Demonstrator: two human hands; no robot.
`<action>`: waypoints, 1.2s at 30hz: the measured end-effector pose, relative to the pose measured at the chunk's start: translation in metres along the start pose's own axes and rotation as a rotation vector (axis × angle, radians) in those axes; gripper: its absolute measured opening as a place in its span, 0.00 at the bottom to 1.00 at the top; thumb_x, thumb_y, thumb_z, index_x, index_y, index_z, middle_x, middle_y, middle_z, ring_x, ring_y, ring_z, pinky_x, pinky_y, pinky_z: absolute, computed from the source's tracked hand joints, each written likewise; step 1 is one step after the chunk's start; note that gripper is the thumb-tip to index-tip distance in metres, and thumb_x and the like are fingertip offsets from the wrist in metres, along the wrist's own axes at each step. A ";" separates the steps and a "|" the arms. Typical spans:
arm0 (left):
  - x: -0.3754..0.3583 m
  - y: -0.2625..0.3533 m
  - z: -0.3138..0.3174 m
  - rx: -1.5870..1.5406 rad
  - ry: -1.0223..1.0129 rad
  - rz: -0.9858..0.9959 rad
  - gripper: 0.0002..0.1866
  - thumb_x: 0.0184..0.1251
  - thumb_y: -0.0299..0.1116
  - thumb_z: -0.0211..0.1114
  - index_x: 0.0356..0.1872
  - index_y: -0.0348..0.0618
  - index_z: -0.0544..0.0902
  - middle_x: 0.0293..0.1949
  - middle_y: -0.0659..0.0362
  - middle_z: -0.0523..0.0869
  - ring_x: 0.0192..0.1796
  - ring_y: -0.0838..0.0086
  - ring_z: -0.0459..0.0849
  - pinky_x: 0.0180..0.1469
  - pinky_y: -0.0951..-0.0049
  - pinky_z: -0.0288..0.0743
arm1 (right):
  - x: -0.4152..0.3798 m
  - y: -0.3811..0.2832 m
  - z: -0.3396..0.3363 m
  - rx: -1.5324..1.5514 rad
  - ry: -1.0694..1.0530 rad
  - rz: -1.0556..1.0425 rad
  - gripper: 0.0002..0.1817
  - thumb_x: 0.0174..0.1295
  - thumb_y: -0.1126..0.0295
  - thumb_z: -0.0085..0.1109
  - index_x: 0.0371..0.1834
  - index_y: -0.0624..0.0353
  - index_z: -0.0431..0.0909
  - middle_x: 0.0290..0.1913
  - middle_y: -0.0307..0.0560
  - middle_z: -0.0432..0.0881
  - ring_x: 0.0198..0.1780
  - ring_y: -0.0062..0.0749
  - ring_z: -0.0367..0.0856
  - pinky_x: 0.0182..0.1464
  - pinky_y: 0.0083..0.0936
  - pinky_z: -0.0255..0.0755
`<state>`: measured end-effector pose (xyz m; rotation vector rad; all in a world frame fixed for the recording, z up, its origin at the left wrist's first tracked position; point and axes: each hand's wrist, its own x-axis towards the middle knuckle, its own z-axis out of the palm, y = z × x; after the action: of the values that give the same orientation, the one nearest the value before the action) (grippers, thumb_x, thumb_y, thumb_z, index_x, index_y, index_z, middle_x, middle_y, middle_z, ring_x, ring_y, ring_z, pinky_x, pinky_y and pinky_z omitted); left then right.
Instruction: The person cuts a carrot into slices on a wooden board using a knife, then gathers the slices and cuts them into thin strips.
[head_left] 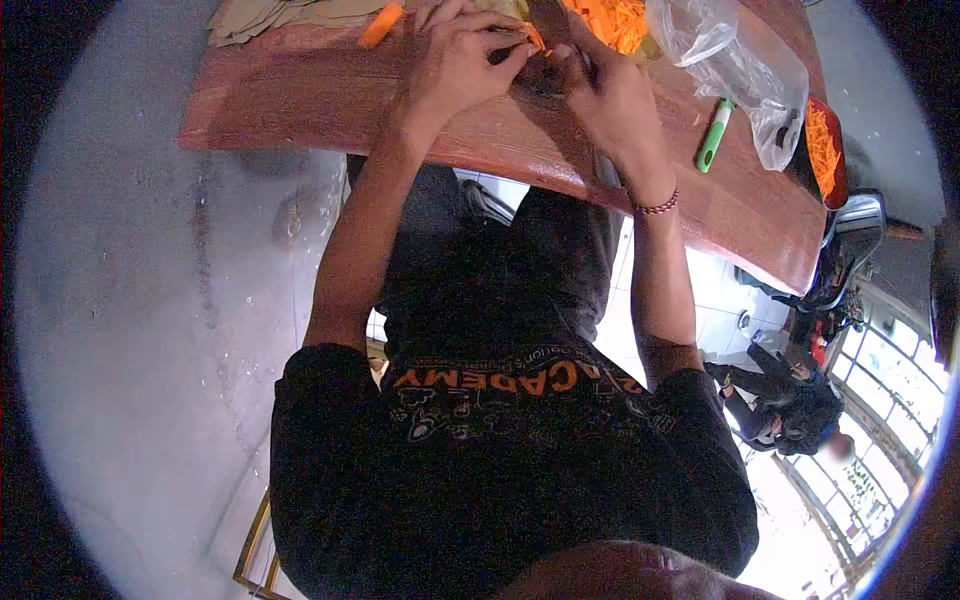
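Observation:
At the top of the head view, my left hand point(465, 60) has its fingers pressed together on a small orange piece of carrot point(535, 38). Close to its right, my right hand point(605, 90) is closed around a knife, whose dark blade point(550, 22) points toward the top edge beside the carrot piece. The knife's handle is mostly hidden by the fingers. A larger carrot piece point(381, 25) lies left of my left hand. Shredded carrot point(618, 24) is heaped just beyond my right hand.
The reddish wooden table point(300, 95) holds brown paper point(270, 18), a clear plastic bag point(740, 60), a green-handled tool point(714, 136) and a red tray point(836, 185) with shredded carrot at its right edge. Another person point(790, 410) is in the right background.

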<state>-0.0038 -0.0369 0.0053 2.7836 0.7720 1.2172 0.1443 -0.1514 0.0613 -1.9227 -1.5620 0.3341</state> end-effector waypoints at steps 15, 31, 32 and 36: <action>-0.008 -0.004 0.010 -0.077 -0.024 -0.113 0.08 0.57 0.44 0.74 0.34 0.57 0.93 0.39 0.70 0.91 0.44 0.69 0.82 0.59 0.63 0.73 | 0.018 0.000 0.012 -0.161 -0.093 -0.094 0.21 0.67 0.62 0.53 0.62 0.54 0.75 0.34 0.70 0.83 0.39 0.68 0.82 0.43 0.57 0.77; -0.007 -0.002 0.009 -0.066 -0.046 -0.094 0.11 0.58 0.48 0.73 0.35 0.56 0.93 0.40 0.70 0.91 0.46 0.69 0.81 0.59 0.66 0.70 | -0.008 0.000 -0.001 -0.058 -0.009 0.009 0.20 0.69 0.61 0.51 0.62 0.51 0.77 0.37 0.71 0.83 0.43 0.68 0.82 0.47 0.56 0.76; -0.008 -0.004 0.011 -0.113 -0.048 -0.105 0.10 0.58 0.47 0.73 0.36 0.56 0.93 0.40 0.70 0.91 0.45 0.69 0.81 0.59 0.66 0.70 | -0.008 0.000 -0.001 -0.034 -0.006 0.001 0.20 0.69 0.61 0.51 0.62 0.51 0.77 0.37 0.71 0.83 0.43 0.69 0.82 0.47 0.56 0.76; -0.008 -0.006 0.011 -0.113 -0.061 -0.102 0.10 0.58 0.45 0.73 0.37 0.56 0.93 0.40 0.70 0.91 0.45 0.69 0.81 0.57 0.67 0.71 | -0.009 -0.002 -0.001 -0.024 -0.009 0.015 0.19 0.69 0.61 0.51 0.60 0.53 0.79 0.37 0.71 0.83 0.43 0.69 0.82 0.47 0.56 0.76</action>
<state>-0.0028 -0.0330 -0.0090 2.6431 0.8036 1.1168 0.1413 -0.1597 0.0619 -1.9542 -1.5648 0.3325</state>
